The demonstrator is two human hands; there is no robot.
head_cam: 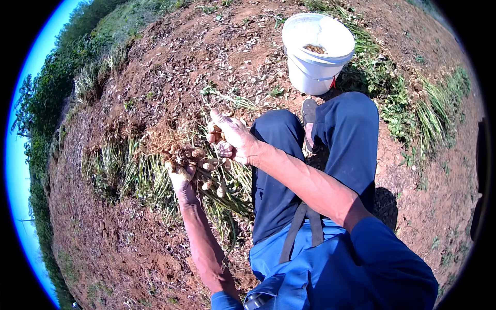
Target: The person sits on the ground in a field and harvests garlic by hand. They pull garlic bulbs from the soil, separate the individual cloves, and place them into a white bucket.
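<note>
My left hand grips a bunch of peanut plants by the base, where tan roots and unshelled peanut pods hang together. Green stems from the bunch trail down and to the right, beside my left knee. Just right of the roots, my right hand is curled around several peanut pods, its thumb pointing up and away. Beyond my knees stands a white plastic bucket, with a small heap of peanuts visible inside it.
Pulled peanut plants lie on the reddish soil at left, and more green plants lie at right. A loose sprig rests before my knees. Dry leaves cover much of the ground. Bushes line the far left edge.
</note>
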